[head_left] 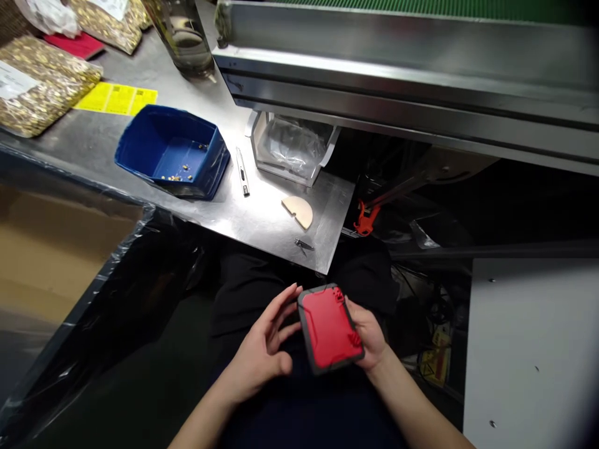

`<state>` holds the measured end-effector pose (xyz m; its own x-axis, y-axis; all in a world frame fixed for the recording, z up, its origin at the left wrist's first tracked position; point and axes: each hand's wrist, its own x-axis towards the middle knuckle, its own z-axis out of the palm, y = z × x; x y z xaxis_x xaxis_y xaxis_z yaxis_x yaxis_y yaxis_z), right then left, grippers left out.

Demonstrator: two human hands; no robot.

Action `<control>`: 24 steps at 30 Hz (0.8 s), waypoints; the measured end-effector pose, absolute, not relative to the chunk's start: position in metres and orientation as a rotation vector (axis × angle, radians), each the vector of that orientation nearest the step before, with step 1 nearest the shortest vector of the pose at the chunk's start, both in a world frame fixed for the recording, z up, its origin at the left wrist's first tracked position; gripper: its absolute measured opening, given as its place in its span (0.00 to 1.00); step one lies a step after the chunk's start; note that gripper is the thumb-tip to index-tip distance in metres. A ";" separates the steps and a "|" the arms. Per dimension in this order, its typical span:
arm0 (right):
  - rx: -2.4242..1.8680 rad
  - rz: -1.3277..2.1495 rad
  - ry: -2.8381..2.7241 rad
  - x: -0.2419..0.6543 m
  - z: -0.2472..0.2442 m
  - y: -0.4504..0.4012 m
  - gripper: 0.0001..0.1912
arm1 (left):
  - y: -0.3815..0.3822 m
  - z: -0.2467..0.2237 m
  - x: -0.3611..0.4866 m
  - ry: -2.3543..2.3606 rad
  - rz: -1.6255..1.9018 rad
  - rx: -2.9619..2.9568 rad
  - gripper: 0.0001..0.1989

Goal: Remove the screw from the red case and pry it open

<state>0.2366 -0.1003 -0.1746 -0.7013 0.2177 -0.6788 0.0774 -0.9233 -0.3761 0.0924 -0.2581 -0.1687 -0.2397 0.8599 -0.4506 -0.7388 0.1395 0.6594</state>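
Note:
A red case with a dark grey border (327, 327) is tilted above my lap. My right hand (369, 333) grips it along its right edge, and the fingers beneath it are hidden. On the case's other side, my left hand (271, 340) has its fingers apart and thumb out. Its fingertips come close to the left edge; I cannot tell whether they touch it. Ahead on the metal table (262, 221) lie a nail clipper (304, 244), a pale half-round piece (298, 211) with a small notch, and a utility knife (242, 173).
A blue bin (218, 159) with a few small yellowish bits stands on the table. Behind are a white tray (281, 176) holding clear plastic, a glass jar (189, 47) and bags of small golden parts (44, 81). A metal conveyor frame (412, 81) crosses above; a white panel (528, 349) is at right.

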 end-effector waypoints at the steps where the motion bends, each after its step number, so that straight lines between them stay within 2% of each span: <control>1: -1.122 2.806 -0.638 0.233 -0.172 -0.105 0.18 | -0.257 -0.168 0.094 0.898 1.549 0.026 0.49; 3: -0.977 2.942 -0.880 0.225 -0.165 -0.109 0.22 | -0.258 -0.168 0.097 0.686 1.586 -0.245 0.40; 5: -0.831 3.002 -1.471 0.215 -0.154 -0.103 0.25 | -0.263 -0.168 0.098 0.599 1.569 -0.464 0.29; 6: -0.783 2.905 -1.860 0.208 -0.148 -0.097 0.24 | -0.267 -0.167 0.098 0.611 1.554 -0.541 0.24; 7: -0.768 2.692 -2.239 0.199 -0.141 -0.088 0.21 | -0.272 -0.165 0.097 0.646 1.538 -0.599 0.20; 9: -0.869 1.993 -2.772 0.175 -0.130 -0.067 0.19 | -0.283 -0.157 0.094 0.729 1.498 -0.652 0.17; 11: -1.039 1.329 -2.895 0.143 -0.126 -0.044 0.17 | -0.293 -0.144 0.092 0.790 1.469 -0.620 0.19; 14: -1.219 0.854 -2.844 0.090 -0.140 -0.017 0.17 | -0.303 -0.125 0.093 0.891 1.434 -0.439 0.26; 19: -1.348 0.672 -2.888 0.037 -0.179 0.005 0.25 | -0.310 -0.119 0.105 1.061 1.371 -0.170 0.27; 21: -1.317 0.697 -2.935 0.032 -0.185 0.010 0.24 | -0.312 -0.123 0.107 0.990 1.398 -0.166 0.28; 24: -1.206 0.736 -2.990 0.045 -0.174 0.013 0.18 | -0.313 -0.129 0.107 0.867 1.438 -0.169 0.35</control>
<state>0.0451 0.0132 -0.1735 -0.7223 0.6183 -0.3098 0.6914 0.6376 -0.3398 0.1074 -0.3126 -0.1285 -0.1052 0.7889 -0.6055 -0.9036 0.1783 0.3894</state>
